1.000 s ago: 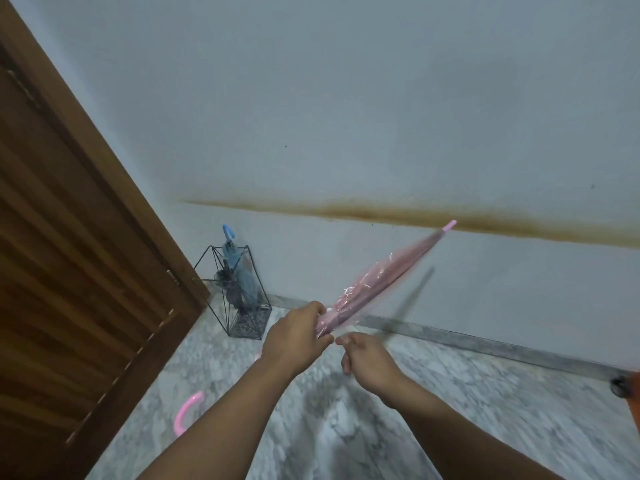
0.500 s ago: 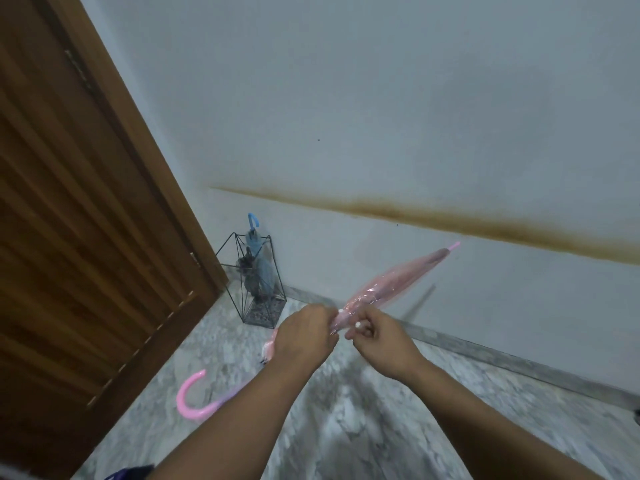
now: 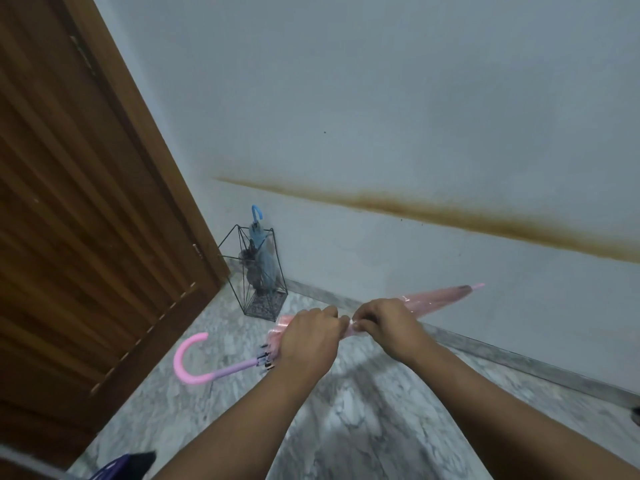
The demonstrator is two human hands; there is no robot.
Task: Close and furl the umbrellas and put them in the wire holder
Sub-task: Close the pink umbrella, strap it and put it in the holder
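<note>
A closed pink umbrella (image 3: 440, 299) lies almost level in front of me, its tip pointing right toward the wall and its curved pink handle (image 3: 188, 362) hanging low at the left. My left hand (image 3: 308, 339) is wrapped around the folded canopy near the rib ends. My right hand (image 3: 384, 323) pinches the canopy just to the right of it, fingers touching a small white strap piece. A black wire holder (image 3: 254, 271) stands in the corner on the floor, with a blue umbrella (image 3: 259, 251) upright inside it.
A brown wooden louvred door (image 3: 86, 220) fills the left side, right beside the holder. A pale wall with a brown stain band runs behind. Marble floor (image 3: 363, 410) lies below my arms. A dark blue object (image 3: 124, 465) shows at the bottom edge.
The umbrella has tilted from steeply raised to nearly level, and its handle has come into view. My right hand moved from just under the canopy onto it. The view shifted left and down.
</note>
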